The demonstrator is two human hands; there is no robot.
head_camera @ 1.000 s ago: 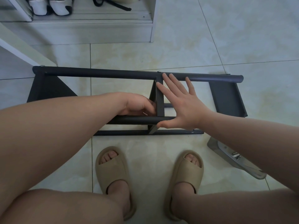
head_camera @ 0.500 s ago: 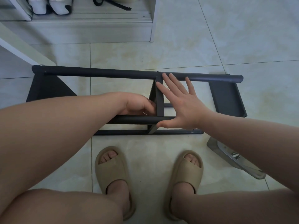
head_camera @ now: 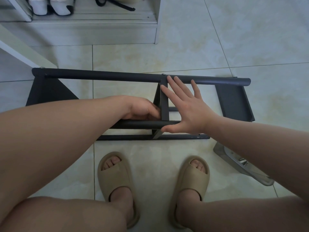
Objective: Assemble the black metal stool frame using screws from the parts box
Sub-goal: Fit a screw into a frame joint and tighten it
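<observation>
While the stool frame (head_camera: 117,77) lies on the tiled floor (head_camera: 217,47), braced only by the flat, spread right hand (head_camera: 189,113), the left hand (head_camera: 142,111), curled behind the crosspiece (head_camera: 164,101) on something I cannot make out, may knock the joint out of line if the frame slides.

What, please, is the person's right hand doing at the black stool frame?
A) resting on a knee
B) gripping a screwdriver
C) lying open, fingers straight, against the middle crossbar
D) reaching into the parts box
C: the right hand lies flat with spread, straight fingers against the middle crossbar of the stool frame, holding nothing.
</observation>
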